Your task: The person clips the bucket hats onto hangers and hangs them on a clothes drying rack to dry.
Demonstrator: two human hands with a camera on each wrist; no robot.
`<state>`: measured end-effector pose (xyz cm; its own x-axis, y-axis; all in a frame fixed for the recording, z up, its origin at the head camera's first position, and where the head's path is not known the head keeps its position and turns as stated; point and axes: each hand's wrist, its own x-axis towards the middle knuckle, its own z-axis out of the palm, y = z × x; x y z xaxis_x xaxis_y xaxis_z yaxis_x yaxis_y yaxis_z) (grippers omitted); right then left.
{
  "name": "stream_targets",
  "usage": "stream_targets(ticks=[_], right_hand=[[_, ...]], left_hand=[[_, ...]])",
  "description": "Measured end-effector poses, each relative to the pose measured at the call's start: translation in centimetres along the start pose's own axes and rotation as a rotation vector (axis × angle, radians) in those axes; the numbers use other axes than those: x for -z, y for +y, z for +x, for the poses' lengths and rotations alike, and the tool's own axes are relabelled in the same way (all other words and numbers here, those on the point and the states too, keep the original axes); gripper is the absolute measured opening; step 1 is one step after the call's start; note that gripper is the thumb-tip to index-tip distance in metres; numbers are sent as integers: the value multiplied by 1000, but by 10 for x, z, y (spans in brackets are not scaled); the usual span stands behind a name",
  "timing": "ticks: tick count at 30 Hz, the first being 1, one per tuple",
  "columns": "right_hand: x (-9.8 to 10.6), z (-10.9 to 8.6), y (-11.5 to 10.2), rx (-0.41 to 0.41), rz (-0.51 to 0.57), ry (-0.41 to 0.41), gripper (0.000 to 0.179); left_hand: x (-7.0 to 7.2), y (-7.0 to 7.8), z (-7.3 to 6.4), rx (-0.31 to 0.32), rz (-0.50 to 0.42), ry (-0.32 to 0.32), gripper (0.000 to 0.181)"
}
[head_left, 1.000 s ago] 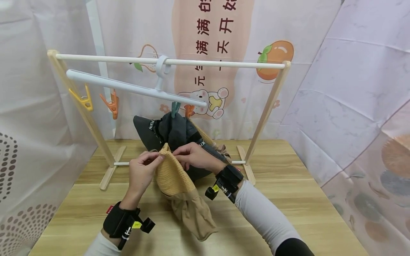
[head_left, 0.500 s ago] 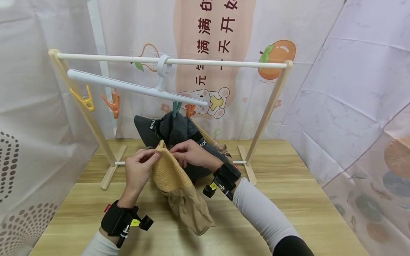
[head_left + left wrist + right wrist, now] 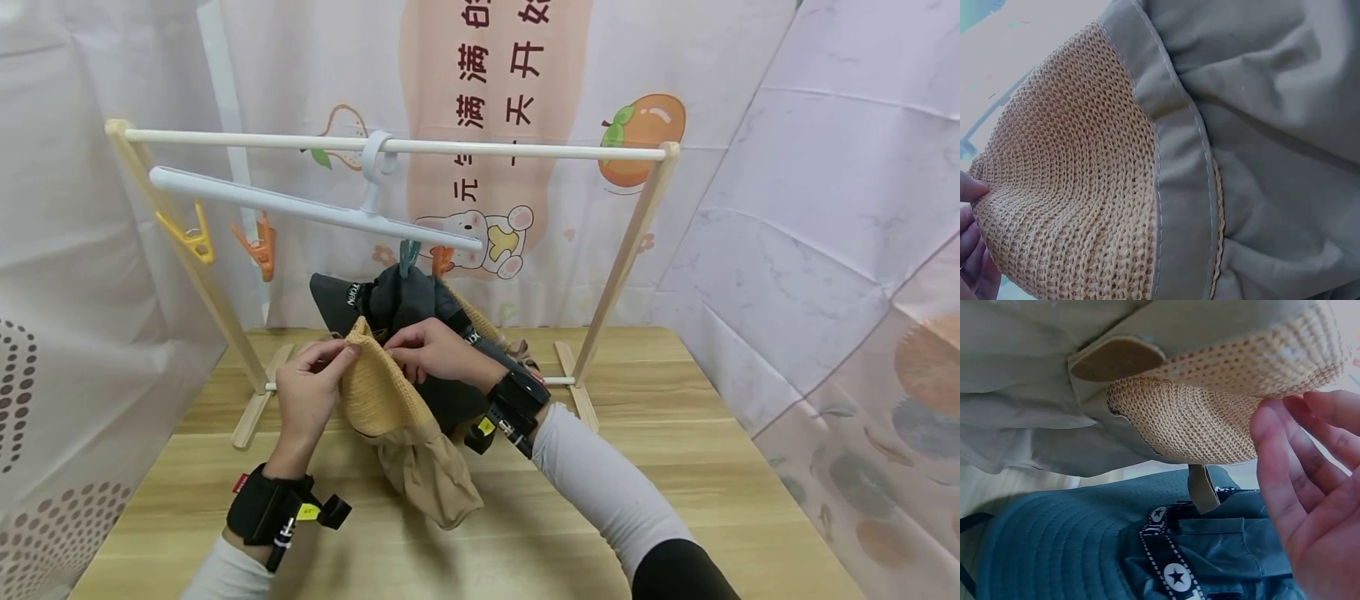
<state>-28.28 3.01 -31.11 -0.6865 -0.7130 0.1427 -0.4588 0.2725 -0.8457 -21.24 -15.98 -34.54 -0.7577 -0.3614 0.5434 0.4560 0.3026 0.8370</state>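
A sun hat [image 3: 382, 383] with a tan woven crown and a beige cloth brim [image 3: 431, 475] hangs above the table in front of the rack. My left hand [image 3: 309, 387] pinches the top of its crown between thumb and fingertips, as the left wrist view [image 3: 972, 231] also shows. On the other side my right hand [image 3: 438, 354] pinches the crown's woven fabric, thumb against fingers [image 3: 1275, 434]. Behind it a dark grey cap [image 3: 412, 296] with a lettered black band hangs from a teal clip [image 3: 408, 257] on the hanger. An orange clip [image 3: 442, 261] is beside that one.
A pale blue hanger [image 3: 277, 204] tilts down to the right from the rack's white bar [image 3: 525, 150]. A yellow clip [image 3: 197, 237] and another orange clip [image 3: 261, 247] hang at its left. Another woven hat [image 3: 474, 312] shows behind the cap. Wooden legs [image 3: 626, 258] flank everything.
Both hands have moved left with the sun hat, its brim swinging left and slightly up. The cap, clips and hanger stay in place.
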Motion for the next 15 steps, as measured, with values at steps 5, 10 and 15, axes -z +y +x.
stream_targets(ticks=[5,10,15], right_hand=[[2,8,-9,0,-2,35,21],[0,15,-16,-1,-23,53,20],[-3,20,-23,-20,-36,90,20]], left_hand=[[5,2,8,-10,14,29,15],[11,2,16,-31,12,69,17],[18,1,20,-27,26,107,18]])
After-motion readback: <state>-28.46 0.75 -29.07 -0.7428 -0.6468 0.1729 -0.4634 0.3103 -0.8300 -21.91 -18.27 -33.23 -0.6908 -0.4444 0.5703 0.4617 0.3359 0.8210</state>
